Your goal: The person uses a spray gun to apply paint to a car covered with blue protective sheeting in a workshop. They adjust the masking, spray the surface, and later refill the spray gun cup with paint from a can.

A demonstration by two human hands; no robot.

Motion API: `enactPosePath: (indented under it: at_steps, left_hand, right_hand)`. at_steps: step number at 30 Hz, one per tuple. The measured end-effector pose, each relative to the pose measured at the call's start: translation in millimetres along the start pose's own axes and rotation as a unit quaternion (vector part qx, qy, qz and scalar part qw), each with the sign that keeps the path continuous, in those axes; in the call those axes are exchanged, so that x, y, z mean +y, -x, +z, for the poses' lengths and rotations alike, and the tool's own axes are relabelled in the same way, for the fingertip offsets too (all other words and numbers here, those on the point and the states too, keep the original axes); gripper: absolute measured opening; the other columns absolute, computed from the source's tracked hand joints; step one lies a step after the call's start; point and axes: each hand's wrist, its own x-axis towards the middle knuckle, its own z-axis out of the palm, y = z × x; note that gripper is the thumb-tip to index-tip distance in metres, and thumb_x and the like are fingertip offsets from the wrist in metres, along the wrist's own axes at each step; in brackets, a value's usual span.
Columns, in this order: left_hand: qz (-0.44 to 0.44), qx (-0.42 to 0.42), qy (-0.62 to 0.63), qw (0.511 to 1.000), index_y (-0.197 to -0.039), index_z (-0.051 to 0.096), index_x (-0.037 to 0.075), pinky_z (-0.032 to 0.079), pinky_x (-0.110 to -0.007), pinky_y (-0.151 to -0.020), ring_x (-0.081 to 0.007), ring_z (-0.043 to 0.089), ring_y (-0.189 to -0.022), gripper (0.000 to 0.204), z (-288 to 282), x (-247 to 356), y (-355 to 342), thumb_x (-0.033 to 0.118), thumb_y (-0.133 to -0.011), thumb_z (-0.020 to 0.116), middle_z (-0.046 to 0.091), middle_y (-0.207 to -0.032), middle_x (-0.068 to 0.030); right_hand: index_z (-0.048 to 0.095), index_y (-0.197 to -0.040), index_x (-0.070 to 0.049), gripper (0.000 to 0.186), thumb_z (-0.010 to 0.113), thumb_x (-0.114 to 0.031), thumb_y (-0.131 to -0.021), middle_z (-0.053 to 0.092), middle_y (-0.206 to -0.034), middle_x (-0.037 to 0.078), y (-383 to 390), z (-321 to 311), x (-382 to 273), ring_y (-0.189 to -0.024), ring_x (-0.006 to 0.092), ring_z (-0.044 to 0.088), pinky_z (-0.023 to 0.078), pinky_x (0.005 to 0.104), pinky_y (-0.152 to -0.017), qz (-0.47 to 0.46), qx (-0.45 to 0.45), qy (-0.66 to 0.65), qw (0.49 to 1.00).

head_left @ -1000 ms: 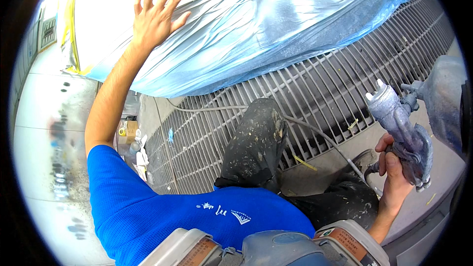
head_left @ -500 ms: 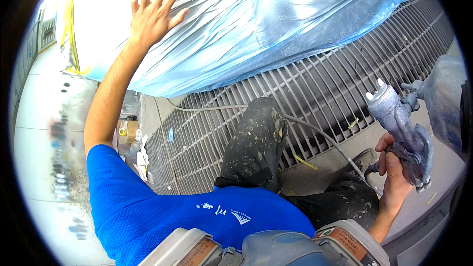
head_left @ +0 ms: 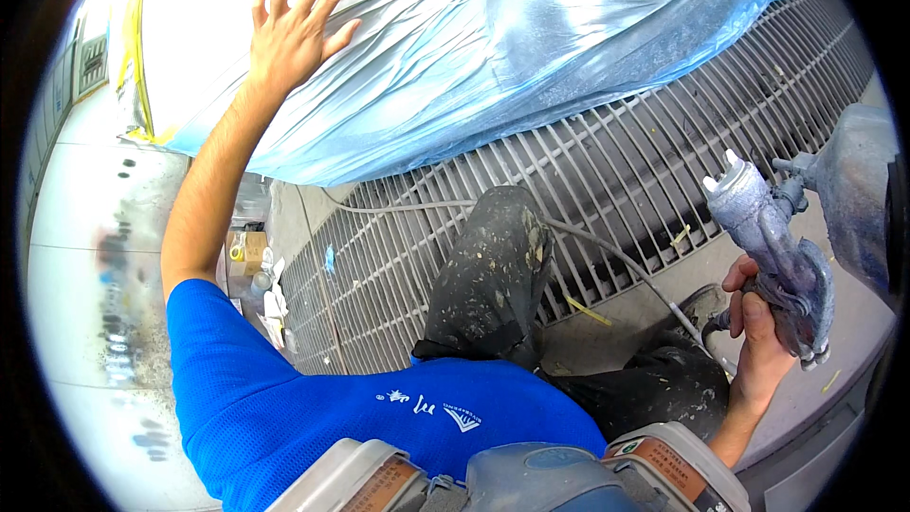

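Observation:
At the upper left my left hand [head_left: 289, 43] is spread, fingers apart, over the pale surface beside the blue plastic sheeting [head_left: 398, 123]; whether it touches that surface I cannot tell. My right hand [head_left: 758, 337], low on the right, is wrapped round the handle of a paint-crusted spray gun [head_left: 773, 242]. The gun tilts up and to the left, its pale tip towards the sheeting. A grey paint cup [head_left: 853, 199] sits on the gun's far right side. From below the handle, a grey air hose [head_left: 630, 265] runs off to the left across the floor.
A slatted metal floor grating [head_left: 607, 180] stretches beneath the sheeting. My paint-spotted knee [head_left: 493, 265] is raised over it. Yellow tape scraps [head_left: 590, 311] lie on the floor. At left stand a cardboard box [head_left: 248, 251] and a paint-stained pale panel [head_left: 118, 303]. A respirator [head_left: 545, 479] shows at the bottom.

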Motion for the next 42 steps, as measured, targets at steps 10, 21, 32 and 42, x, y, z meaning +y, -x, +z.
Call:
enactPosePath:
  at_steps: [10, 21, 32, 42]
  left_hand:
    - [0.006, 0.017, 0.011, 1.000, -0.150, 0.033, 0.033, 0.005, -0.045, -0.119, -0.0224, 0.018, -0.145, 0.069, -2.1, 0.3, -3.7, 0.063, -0.090, 0.051, 0.030, -0.156, 0.0051]
    - [0.004, -0.006, 0.001, 1.000, -0.150, 0.031, 0.035, 0.003, -0.044, -0.119, -0.0220, 0.016, -0.146, 0.069, -3.0, -0.5, 1.2, 0.063, -0.090, 0.050, 0.028, -0.157, 0.0052]
    - [0.025, 0.015, 0.032, 0.999, -0.151, 0.029, 0.036, 0.002, -0.044, -0.120, -0.0217, 0.012, -0.148, 0.071, -0.6, -11.2, 9.0, 0.063, -0.089, 0.051, 0.022, -0.159, 0.0060]
    - [0.021, 0.008, 0.027, 0.999, -0.151, 0.029, 0.036, 0.002, -0.045, -0.120, -0.0222, 0.013, -0.147, 0.070, 4.8, -2.6, 3.7, 0.062, -0.090, 0.051, 0.024, -0.158, 0.0053]
  right_hand:
    - [0.060, -0.111, 0.002, 0.040, 0.070, -0.027, -0.085, 0.061, -0.087, 0.011, -0.6, 2.7, 6.7, -0.053, 0.0059, 0.045, 0.032, 0.0185, -0.046, -0.032, 0.011, 0.010, 0.999]
    - [0.062, -0.115, 0.003, 0.038, 0.068, -0.016, -0.082, 0.065, -0.091, 0.008, 1.5, -0.3, 0.5, -0.062, 0.0070, 0.050, 0.039, 0.0199, -0.053, 0.005, 0.007, 0.004, 1.000]
    - [0.062, -0.116, 0.002, 0.039, 0.069, -0.018, -0.083, 0.066, -0.092, 0.009, 0.4, -0.6, 1.5, -0.062, 0.0074, 0.051, 0.038, 0.0202, -0.053, -0.005, 0.005, 0.004, 1.000]
    - [0.062, -0.117, 0.002, 0.040, 0.070, -0.018, -0.084, 0.066, -0.093, 0.009, 1.5, 0.8, 2.9, -0.064, 0.0076, 0.051, 0.038, 0.0199, -0.053, -0.001, 0.014, 0.000, 1.000]
